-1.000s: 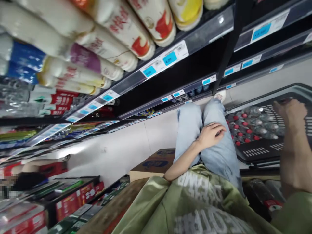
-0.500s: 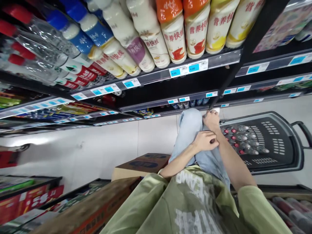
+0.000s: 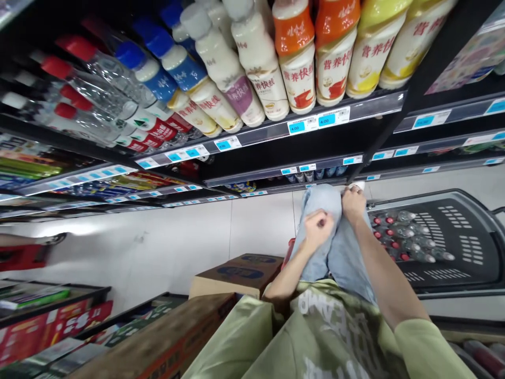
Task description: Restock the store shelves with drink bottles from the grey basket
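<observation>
My left hand [image 3: 316,229] is loosely curled into a fist above the left thigh of my light blue jeans [image 3: 321,202]. A dark gap shows inside its curled fingers, with nothing visible in them. My right hand [image 3: 354,204] rests at my right knee with its fingers bent forward and down; I see nothing held in it. Just past those fingers a small white shape [image 3: 358,185] shows, too small to name. Right of my right forearm, a black shopping basket [image 3: 469,210] holds several clear bottles with red caps [image 3: 400,231].
Ahead stands a black shelf [image 3: 252,139] with price tags, milk drink bottles [image 3: 295,73] and red-capped water bottles [image 3: 106,79]. Cardboard boxes [image 3: 236,276] stand to my left. At the far left, part of something red [image 3: 23,255] shows on the pale floor [image 3: 169,237].
My left hand has lifted off my right wrist and moved left over my left thigh, its fingers now curled. My right hand stays at the knee. The view has shifted slightly.
</observation>
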{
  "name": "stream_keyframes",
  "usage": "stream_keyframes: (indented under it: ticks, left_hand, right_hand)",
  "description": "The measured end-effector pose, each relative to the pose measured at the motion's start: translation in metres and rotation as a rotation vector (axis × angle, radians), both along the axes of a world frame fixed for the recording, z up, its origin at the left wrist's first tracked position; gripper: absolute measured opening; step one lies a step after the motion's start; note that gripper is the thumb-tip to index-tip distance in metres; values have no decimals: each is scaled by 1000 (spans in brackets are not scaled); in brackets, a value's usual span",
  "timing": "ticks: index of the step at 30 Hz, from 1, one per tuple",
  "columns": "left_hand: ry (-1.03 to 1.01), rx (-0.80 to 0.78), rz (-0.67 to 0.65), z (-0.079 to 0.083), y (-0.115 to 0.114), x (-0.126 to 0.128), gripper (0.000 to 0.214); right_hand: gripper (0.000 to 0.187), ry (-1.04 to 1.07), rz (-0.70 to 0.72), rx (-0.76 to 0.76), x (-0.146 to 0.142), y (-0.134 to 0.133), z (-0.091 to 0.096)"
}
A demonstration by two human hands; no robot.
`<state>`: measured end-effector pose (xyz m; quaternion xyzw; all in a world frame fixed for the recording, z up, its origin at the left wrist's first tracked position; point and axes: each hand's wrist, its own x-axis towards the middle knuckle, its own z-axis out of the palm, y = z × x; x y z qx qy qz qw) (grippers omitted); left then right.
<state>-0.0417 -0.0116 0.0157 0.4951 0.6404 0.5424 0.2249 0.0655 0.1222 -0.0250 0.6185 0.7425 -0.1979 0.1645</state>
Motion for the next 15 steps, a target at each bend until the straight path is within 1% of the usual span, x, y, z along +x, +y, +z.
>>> stream_keyframes:
  ticks: [2, 4, 5, 7, 8, 9, 11, 13, 15]
  left_hand:
    - [-184, -88, 164, -9, 5, -33, 53]
    - [-379, -194, 305, -21, 13, -75, 53]
    - [-472, -266, 389, -27, 17, -98, 51]
    - [-637, -428, 636, -36, 24, -148, 45]
    - [-654, -462, 691, -37, 26, -174, 40]
    - [-657, -483, 724, -36, 28, -201, 34]
    - [-644, -519, 785, -30, 30, -255, 27]
    - [-606, -531, 844, -17, 33, -308, 23]
    - [-535, -508, 893, 0, 36, -357, 18]
  right_hand:
    - [56, -6, -5, -10, 2, 1, -1]
    - [56, -22, -5, -19, 4, 3, 0]
    - [56, -29, -3, -21, 4, 4, 0]
    - [55, -32, 0, -26, 4, 6, 0]
    - [55, -30, 3, -30, 3, 6, 0]
    - [55, -30, 5, -37, 3, 7, 0]
    - [55, -39, 6, -54, 1, 8, 0]
    - [55, -53, 13, -66, -1, 9, 0]
    - [54, -65, 26, -75, -2, 9, 0]
